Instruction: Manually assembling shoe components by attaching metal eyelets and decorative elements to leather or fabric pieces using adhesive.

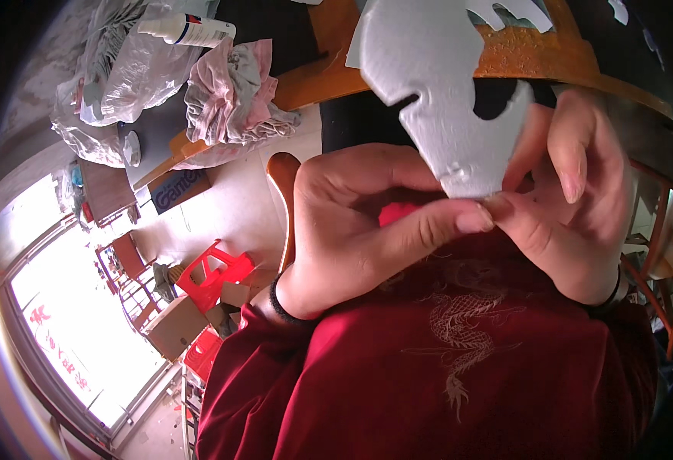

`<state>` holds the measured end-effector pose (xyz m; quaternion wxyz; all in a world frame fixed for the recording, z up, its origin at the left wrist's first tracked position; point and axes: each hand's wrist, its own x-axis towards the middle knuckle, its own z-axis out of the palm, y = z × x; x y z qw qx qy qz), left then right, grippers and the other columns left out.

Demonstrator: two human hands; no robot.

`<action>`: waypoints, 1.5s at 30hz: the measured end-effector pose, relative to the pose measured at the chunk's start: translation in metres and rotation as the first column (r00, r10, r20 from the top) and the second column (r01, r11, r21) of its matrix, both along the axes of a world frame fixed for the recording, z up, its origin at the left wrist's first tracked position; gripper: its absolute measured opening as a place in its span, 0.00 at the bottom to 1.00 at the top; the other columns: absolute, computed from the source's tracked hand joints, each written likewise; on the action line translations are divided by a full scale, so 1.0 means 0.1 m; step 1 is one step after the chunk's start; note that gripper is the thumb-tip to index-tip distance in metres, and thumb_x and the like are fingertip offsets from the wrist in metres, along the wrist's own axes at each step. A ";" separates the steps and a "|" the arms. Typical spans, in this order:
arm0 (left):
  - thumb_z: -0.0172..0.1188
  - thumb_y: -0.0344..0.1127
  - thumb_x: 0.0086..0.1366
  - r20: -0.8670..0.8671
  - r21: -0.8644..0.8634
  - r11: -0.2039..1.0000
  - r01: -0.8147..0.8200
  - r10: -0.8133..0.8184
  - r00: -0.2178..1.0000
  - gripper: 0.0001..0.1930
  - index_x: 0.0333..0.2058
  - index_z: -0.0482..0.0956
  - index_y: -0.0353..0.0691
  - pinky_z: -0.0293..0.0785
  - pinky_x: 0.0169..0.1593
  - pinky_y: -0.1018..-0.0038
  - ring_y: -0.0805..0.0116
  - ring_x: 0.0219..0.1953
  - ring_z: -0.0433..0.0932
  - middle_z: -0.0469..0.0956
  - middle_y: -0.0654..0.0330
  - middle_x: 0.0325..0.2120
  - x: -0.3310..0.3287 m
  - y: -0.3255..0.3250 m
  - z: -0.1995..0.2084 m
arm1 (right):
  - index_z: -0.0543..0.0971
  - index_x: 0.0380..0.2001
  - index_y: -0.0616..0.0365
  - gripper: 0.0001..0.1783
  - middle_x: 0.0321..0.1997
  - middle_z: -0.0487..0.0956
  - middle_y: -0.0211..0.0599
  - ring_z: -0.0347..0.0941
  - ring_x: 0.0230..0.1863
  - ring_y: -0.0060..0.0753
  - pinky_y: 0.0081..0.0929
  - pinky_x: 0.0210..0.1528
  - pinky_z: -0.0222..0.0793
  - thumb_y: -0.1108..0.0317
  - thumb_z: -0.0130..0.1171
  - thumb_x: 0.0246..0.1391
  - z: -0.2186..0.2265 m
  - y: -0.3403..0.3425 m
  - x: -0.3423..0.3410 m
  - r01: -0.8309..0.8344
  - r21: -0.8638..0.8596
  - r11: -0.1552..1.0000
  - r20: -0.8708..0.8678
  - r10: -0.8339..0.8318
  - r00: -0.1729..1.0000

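Note:
A thin white foam-like sheet piece [448,92] with curved cut-outs and a narrow slit in its left edge stands upright in front of my chest. My left hand [359,222] pinches its narrow lower end, thumb in front and the bent index finger behind. At the same end, my right hand [574,215] is closed on the lower right edge between thumb and index finger, its other fingers loosely curled. Both thumb tips nearly meet at the bottom edge. Another white cut piece [524,14] lies on the table beyond.
The wood-edged table [520,57] carries a white bottle [198,31], a crumpled pink and grey cloth [233,96] and clear plastic bags [149,73] at left. A red plastic stool [218,272] and cardboard box [175,328] stand lower left. Wooden chair frames [658,253] are at right.

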<state>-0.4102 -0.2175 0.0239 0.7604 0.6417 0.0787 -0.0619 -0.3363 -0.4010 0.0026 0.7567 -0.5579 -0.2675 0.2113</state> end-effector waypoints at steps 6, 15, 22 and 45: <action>0.65 0.21 0.55 0.083 0.359 0.933 -0.010 -0.021 0.996 0.03 0.25 0.80 0.30 0.74 0.30 0.77 0.69 0.25 0.81 0.81 0.55 0.22 0.01 0.04 0.03 | 0.62 0.32 0.54 0.20 0.35 0.71 0.36 0.67 0.35 0.21 0.21 0.43 0.63 0.83 0.64 0.47 0.00 -0.07 0.04 0.046 -0.184 0.982 0.219 -0.005 0.976; 0.61 0.25 0.63 0.336 0.246 0.862 -0.444 0.354 0.873 0.06 0.27 0.75 0.30 0.67 0.34 0.83 0.79 0.27 0.72 0.76 0.63 0.24 0.18 0.11 -0.21 | 0.76 0.32 0.63 0.07 0.34 0.76 0.36 0.70 0.32 0.23 0.20 0.37 0.64 0.75 0.65 0.51 -0.06 0.05 0.07 0.165 -0.276 0.947 0.417 -0.036 0.908; 0.55 0.26 0.65 0.645 0.288 0.849 -0.442 0.169 0.745 0.06 0.36 0.76 0.28 0.67 0.55 0.65 0.61 0.47 0.75 0.78 0.46 0.43 0.15 -0.09 -0.30 | 0.77 0.34 0.63 0.03 0.34 0.79 0.31 0.70 0.30 0.16 0.16 0.35 0.66 0.74 0.59 0.59 -0.11 0.21 -0.09 0.051 0.068 0.996 -0.202 -0.036 0.979; 0.59 0.26 0.64 0.106 -0.341 0.895 -0.286 0.339 0.935 0.05 0.28 0.77 0.35 0.72 0.46 0.75 0.73 0.38 0.78 0.81 0.57 0.33 0.06 -0.14 -0.16 | 0.73 0.26 0.62 0.05 0.27 0.73 0.33 0.69 0.26 0.22 0.18 0.30 0.63 0.80 0.58 0.45 -0.03 0.05 0.16 0.175 -0.194 0.965 0.538 -0.045 0.842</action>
